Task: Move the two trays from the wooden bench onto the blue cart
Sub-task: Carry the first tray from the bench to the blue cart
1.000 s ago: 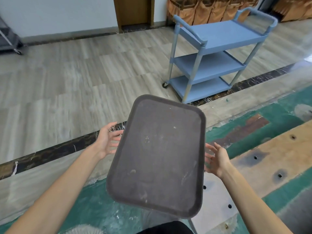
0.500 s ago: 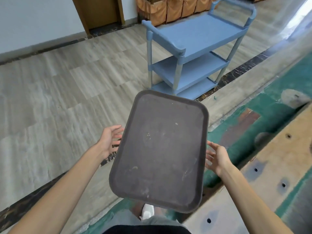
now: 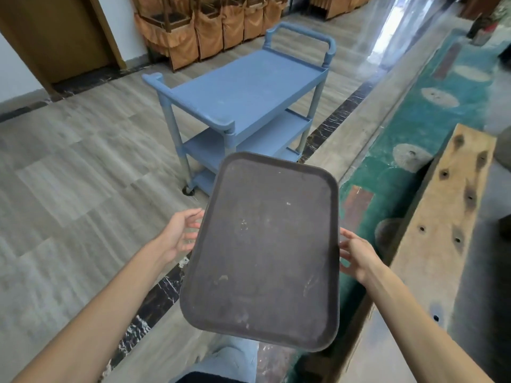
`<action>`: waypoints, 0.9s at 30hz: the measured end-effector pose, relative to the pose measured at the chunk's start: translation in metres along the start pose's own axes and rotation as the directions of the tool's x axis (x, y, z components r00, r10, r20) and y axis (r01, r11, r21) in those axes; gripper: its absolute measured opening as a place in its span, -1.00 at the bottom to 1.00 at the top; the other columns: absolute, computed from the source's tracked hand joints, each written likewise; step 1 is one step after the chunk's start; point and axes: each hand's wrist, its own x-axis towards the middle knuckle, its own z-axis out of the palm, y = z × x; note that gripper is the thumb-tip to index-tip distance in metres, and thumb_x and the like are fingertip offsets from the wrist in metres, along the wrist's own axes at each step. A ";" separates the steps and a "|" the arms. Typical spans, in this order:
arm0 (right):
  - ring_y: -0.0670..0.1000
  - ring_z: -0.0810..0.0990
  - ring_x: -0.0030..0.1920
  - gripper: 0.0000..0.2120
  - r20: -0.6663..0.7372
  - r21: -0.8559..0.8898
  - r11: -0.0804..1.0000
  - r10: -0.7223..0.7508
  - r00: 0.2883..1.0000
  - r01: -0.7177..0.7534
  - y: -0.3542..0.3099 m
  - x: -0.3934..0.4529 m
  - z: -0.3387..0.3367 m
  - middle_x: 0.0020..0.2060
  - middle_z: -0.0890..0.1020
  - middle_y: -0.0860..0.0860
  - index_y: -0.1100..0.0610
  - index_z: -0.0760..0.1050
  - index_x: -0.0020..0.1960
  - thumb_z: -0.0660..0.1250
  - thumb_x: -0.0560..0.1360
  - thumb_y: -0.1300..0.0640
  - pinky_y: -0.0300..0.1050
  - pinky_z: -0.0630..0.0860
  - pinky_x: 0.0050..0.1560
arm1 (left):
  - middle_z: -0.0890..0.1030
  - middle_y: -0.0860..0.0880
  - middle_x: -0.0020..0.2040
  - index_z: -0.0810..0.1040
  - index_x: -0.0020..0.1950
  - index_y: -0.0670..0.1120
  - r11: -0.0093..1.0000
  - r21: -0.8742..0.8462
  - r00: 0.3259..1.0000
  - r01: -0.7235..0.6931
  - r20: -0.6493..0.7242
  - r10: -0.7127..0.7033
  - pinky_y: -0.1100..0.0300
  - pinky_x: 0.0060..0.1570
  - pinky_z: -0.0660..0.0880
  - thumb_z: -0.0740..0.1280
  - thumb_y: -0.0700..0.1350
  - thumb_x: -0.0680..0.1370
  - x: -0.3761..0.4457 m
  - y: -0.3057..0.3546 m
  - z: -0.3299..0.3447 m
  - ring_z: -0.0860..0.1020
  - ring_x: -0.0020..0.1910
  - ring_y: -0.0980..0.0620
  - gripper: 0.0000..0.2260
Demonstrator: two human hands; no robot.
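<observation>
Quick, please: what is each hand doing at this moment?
Left hand: fingers spread, pressing the left edge of the dark tray.
Right hand: fingers spread, pressing the tray's right edge; the tray is carried between both hands.

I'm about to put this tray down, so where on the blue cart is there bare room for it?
The blue cart's top shelf is bare between its two end handles. The middle shelf looks bare where visible; the bottom one is mostly hidden behind the tray. Nothing looks crowded.

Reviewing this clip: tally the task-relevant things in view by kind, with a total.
Trays: 1, dark tray held between left hand and right hand
Carts: 1, blue cart
Benches: 1, wooden bench
Total: 3
</observation>
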 end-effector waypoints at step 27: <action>-0.02 0.46 -0.19 -0.40 0.027 0.052 0.993 -0.111 0.993 0.110 -0.378 0.358 -0.016 -0.18 0.54 0.02 -0.07 0.51 0.38 0.12 0.51 0.43 -0.05 0.36 -0.11 | 0.65 0.07 -0.12 0.57 0.27 0.09 0.956 0.188 0.968 -0.227 -0.063 0.242 0.27 -0.29 0.51 0.19 -0.38 0.54 0.331 0.311 0.226 0.60 -0.20 0.14 -0.53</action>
